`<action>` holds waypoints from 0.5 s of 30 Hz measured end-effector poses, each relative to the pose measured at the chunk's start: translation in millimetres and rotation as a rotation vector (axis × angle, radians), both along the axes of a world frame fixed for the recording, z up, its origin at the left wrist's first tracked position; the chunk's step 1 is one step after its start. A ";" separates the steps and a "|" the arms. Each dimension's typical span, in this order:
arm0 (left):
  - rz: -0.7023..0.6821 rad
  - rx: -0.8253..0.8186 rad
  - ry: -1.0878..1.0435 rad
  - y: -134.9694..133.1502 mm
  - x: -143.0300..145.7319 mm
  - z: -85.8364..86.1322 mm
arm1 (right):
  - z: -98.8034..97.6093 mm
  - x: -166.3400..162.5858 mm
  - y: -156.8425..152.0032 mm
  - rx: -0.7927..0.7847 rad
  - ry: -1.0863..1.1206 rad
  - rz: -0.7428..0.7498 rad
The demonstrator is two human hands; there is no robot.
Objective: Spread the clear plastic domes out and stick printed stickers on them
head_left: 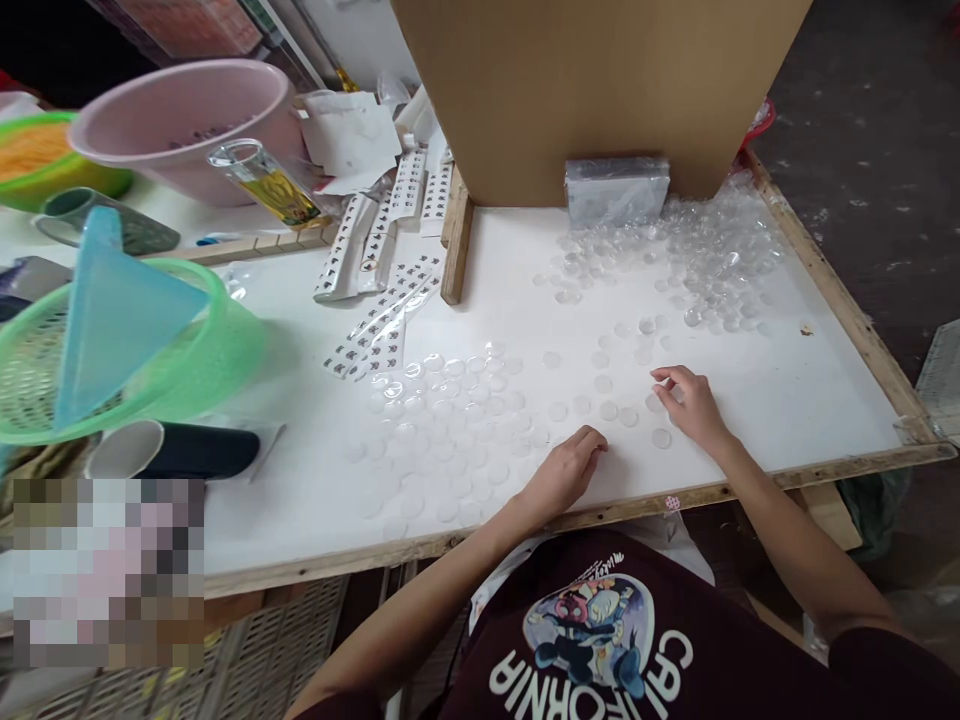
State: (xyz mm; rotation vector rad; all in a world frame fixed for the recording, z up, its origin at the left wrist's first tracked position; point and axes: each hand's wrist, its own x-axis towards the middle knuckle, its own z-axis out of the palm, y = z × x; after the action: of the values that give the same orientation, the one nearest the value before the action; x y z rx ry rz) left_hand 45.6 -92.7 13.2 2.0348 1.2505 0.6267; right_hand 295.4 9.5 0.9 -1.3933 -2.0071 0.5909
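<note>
Small clear round discs (608,411) lie scattered on the white tabletop around both hands. My left hand (566,470) hovers near the table's front edge with its fingers curled in; whatever they may hold is hidden. To its right, my right hand (686,398) has thumb and forefinger drawn close together over one clear disc (654,403). I cannot make out whether a disc is between those fingertips. Left of my hands, many discs (450,420) are spread flat in loose rows. A heap of clear discs (720,260) sits at the back right.
A wrapped block (616,192) stands against a cardboard panel (600,90) at the back. Sticker sheets (382,320) lie beside a wooden strip (457,250). Leftward are a green basket (232,340), blue funnel (120,320), dark cup (202,452), pink basin (262,110) and glass (274,190). Wooden edging (840,270) borders the table.
</note>
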 end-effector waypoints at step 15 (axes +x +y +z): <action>0.099 -0.004 -0.037 5.7 2.8 -0.6 | -4.5 6.4 -24.7 0.043 -0.287 0.124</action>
State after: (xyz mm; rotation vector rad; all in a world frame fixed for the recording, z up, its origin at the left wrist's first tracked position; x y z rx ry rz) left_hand 48.4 -87.0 12.6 1.9586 1.3354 0.7040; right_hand 301.8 -15.2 -3.7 -1.3988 -2.3322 0.4156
